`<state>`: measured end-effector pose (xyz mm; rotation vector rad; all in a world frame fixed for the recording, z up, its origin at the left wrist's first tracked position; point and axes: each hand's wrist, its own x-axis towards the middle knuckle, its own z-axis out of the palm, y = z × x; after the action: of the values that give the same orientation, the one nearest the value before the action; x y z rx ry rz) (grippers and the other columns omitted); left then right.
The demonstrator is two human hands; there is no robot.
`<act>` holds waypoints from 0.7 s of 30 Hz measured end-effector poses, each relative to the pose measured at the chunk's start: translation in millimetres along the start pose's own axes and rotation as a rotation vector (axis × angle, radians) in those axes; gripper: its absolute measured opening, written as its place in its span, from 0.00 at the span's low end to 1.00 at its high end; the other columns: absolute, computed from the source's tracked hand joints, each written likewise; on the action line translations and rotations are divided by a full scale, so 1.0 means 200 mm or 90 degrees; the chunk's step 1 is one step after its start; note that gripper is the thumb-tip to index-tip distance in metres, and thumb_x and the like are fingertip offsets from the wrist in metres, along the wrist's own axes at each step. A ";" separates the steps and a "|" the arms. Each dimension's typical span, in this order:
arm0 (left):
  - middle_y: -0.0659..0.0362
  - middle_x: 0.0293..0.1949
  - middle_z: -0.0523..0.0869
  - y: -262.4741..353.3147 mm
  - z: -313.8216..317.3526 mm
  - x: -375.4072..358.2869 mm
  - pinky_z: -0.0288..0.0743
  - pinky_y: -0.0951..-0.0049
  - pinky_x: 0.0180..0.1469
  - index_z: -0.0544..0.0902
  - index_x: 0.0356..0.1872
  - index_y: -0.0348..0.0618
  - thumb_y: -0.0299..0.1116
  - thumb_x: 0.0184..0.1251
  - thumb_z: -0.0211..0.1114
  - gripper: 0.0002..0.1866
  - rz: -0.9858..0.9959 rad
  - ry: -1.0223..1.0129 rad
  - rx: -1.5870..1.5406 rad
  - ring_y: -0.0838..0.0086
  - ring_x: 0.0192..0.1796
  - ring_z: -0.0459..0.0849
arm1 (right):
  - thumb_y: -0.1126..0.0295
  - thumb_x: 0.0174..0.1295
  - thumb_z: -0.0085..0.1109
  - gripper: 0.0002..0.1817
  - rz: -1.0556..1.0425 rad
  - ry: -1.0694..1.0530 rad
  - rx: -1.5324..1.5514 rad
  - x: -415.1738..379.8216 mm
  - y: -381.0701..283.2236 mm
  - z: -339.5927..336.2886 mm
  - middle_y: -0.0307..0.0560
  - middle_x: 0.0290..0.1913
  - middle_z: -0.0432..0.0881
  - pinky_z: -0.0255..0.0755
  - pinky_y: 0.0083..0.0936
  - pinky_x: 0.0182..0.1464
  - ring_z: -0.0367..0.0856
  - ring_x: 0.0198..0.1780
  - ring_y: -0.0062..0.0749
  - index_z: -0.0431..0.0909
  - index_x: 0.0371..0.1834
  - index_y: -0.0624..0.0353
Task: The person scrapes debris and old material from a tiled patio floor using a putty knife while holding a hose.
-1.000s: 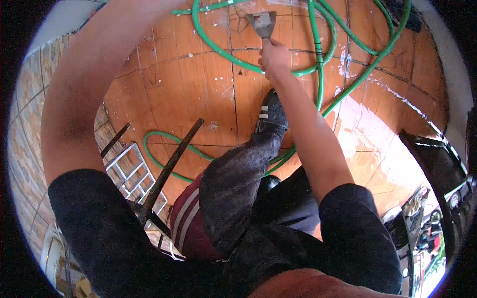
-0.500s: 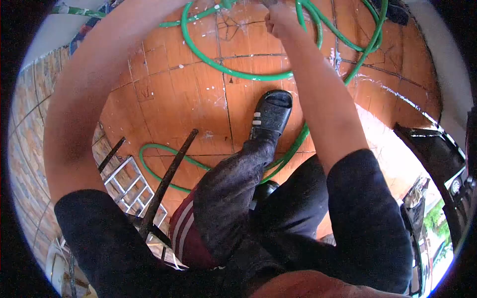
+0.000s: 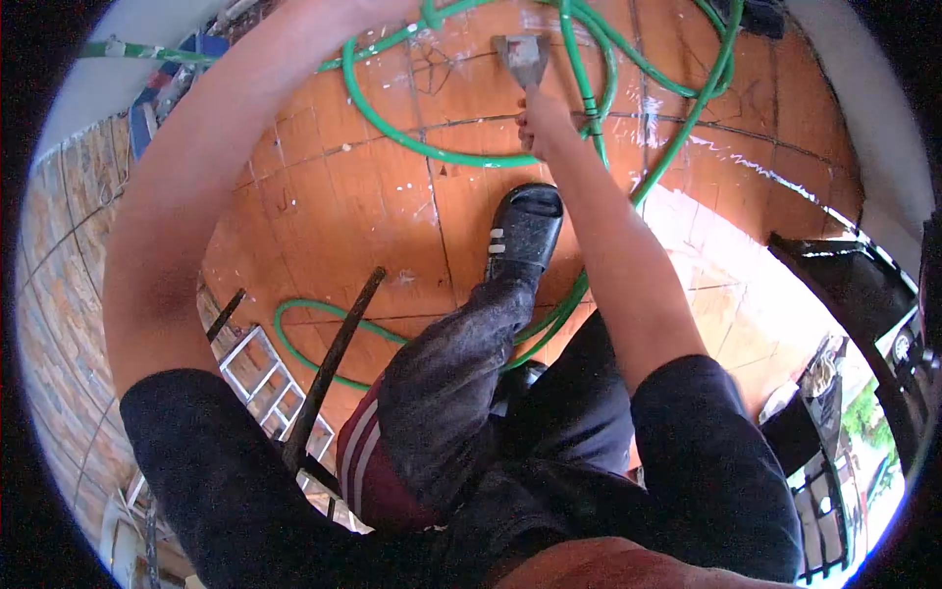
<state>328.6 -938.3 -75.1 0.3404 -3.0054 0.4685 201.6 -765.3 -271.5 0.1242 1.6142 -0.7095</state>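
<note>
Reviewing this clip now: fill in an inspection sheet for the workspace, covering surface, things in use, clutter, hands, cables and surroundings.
Surface: orange tiled floor, with pale flecks and streaks and a bright glare patch at right.
Things in use: scraper, blade pointing away from the person; floor contact cannot be told.
Clutter: green hose looped across the tiles, also near the sandal.
Hands: right hand grips the scraper's handle; left hand is out of view.
Cables: nothing seen.
Surroundings: stone-patterned wall, metal ladder and dark bar at left.
</note>
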 end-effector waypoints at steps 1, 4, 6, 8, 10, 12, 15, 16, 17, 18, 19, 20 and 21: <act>0.55 0.55 0.78 0.00 0.02 0.00 0.61 0.63 0.68 0.81 0.48 0.40 0.36 0.57 0.61 0.18 0.025 0.041 0.001 0.66 0.66 0.69 | 0.59 0.61 0.56 0.12 -0.142 -0.035 0.057 0.35 0.05 -0.01 0.37 0.18 0.71 0.61 0.34 0.16 0.69 0.15 0.28 0.74 0.27 0.54; 0.54 0.59 0.77 0.00 -0.01 0.03 0.59 0.62 0.69 0.82 0.48 0.38 0.37 0.55 0.61 0.20 0.042 -0.096 0.016 0.65 0.67 0.68 | 0.55 0.62 0.56 0.14 -0.247 -0.159 -0.036 0.60 -0.32 -0.11 0.36 0.19 0.71 0.62 0.31 0.18 0.70 0.18 0.27 0.75 0.28 0.53; 0.54 0.61 0.76 0.04 -0.03 0.02 0.57 0.62 0.71 0.82 0.48 0.39 0.36 0.55 0.61 0.20 0.036 -0.103 0.039 0.64 0.69 0.67 | 0.55 0.61 0.57 0.13 -0.143 -0.119 -0.029 0.61 -0.21 -0.20 0.37 0.19 0.72 0.61 0.29 0.19 0.70 0.19 0.28 0.77 0.28 0.51; 0.54 0.59 0.77 0.07 0.03 -0.02 0.57 0.61 0.71 0.85 0.42 0.40 0.35 0.55 0.60 0.16 0.045 0.005 0.090 0.63 0.68 0.67 | 0.60 0.65 0.47 0.15 -0.283 -0.092 -0.175 0.84 0.23 -0.13 0.34 0.14 0.65 0.50 0.21 0.12 0.57 0.10 0.21 0.67 0.20 0.51; 0.55 0.57 0.79 0.08 0.01 0.00 0.57 0.60 0.71 0.86 0.38 0.40 0.34 0.54 0.60 0.14 0.076 -0.002 0.119 0.63 0.68 0.68 | 0.61 0.64 0.48 0.15 0.028 -0.150 0.205 0.35 0.01 -0.19 0.34 0.14 0.65 0.50 0.21 0.11 0.58 0.10 0.21 0.66 0.20 0.50; 0.55 0.54 0.80 0.12 -0.01 0.01 0.56 0.59 0.72 0.87 0.34 0.41 0.34 0.54 0.60 0.12 0.109 -0.019 0.138 0.63 0.68 0.69 | 0.62 0.65 0.46 0.13 -0.393 -0.129 -0.236 0.81 -0.04 -0.25 0.35 0.14 0.64 0.49 0.23 0.11 0.59 0.10 0.22 0.65 0.21 0.51; 0.55 0.53 0.81 0.12 -0.03 0.02 0.56 0.58 0.72 0.87 0.29 0.41 0.34 0.53 0.60 0.10 0.032 -0.093 0.020 0.62 0.68 0.69 | 0.64 0.65 0.48 0.14 -0.309 -0.112 -0.401 0.66 -0.23 -0.21 0.42 0.14 0.69 0.58 0.31 0.15 0.67 0.15 0.30 0.70 0.20 0.54; 0.55 0.53 0.81 0.13 -0.04 0.01 0.56 0.58 0.72 0.87 0.28 0.42 0.34 0.53 0.60 0.10 0.041 -0.066 0.026 0.63 0.68 0.69 | 0.64 0.67 0.45 0.10 -0.203 -0.148 -0.195 0.62 -0.19 -0.20 0.36 0.14 0.63 0.49 0.23 0.11 0.59 0.11 0.23 0.65 0.27 0.53; 0.55 0.53 0.81 0.13 -0.04 0.00 0.56 0.58 0.72 0.87 0.28 0.42 0.34 0.53 0.60 0.10 0.049 -0.039 0.032 0.63 0.68 0.69 | 0.64 0.67 0.45 0.10 -0.199 -0.150 -0.195 0.55 -0.12 -0.19 0.36 0.14 0.63 0.49 0.23 0.11 0.59 0.11 0.23 0.65 0.27 0.53; 0.55 0.53 0.81 0.13 -0.02 0.00 0.56 0.58 0.72 0.87 0.28 0.42 0.34 0.53 0.60 0.10 0.049 -0.038 0.032 0.63 0.68 0.69 | 0.62 0.68 0.45 0.11 -0.138 -0.123 -0.148 0.47 -0.03 -0.19 0.36 0.14 0.64 0.49 0.22 0.11 0.59 0.11 0.23 0.65 0.30 0.54; 0.55 0.54 0.81 0.12 0.01 -0.01 0.57 0.59 0.71 0.87 0.28 0.42 0.34 0.53 0.60 0.10 0.076 -0.024 0.081 0.63 0.68 0.69 | 0.60 0.68 0.46 0.12 -0.081 -0.094 -0.104 0.37 0.05 -0.20 0.36 0.15 0.64 0.49 0.21 0.12 0.59 0.11 0.23 0.66 0.33 0.55; 0.56 0.54 0.80 0.13 0.03 -0.01 0.57 0.59 0.71 0.88 0.28 0.42 0.34 0.52 0.60 0.10 0.104 -0.010 0.130 0.62 0.67 0.69 | 0.58 0.69 0.47 0.13 -0.023 -0.065 -0.058 0.27 0.14 -0.20 0.36 0.15 0.65 0.49 0.20 0.12 0.58 0.11 0.22 0.66 0.35 0.56; 0.56 0.54 0.80 0.13 0.02 0.00 0.57 0.59 0.71 0.88 0.28 0.42 0.34 0.52 0.60 0.10 0.102 -0.011 0.132 0.62 0.67 0.69 | 0.55 0.69 0.47 0.15 -0.131 -0.038 0.035 0.01 -0.02 -0.14 0.36 0.16 0.66 0.51 0.19 0.12 0.59 0.12 0.22 0.67 0.34 0.56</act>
<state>322.1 -916.3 -86.1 0.1154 -3.0196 0.7980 174.9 -753.8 -271.7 -0.0248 1.5641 -0.9078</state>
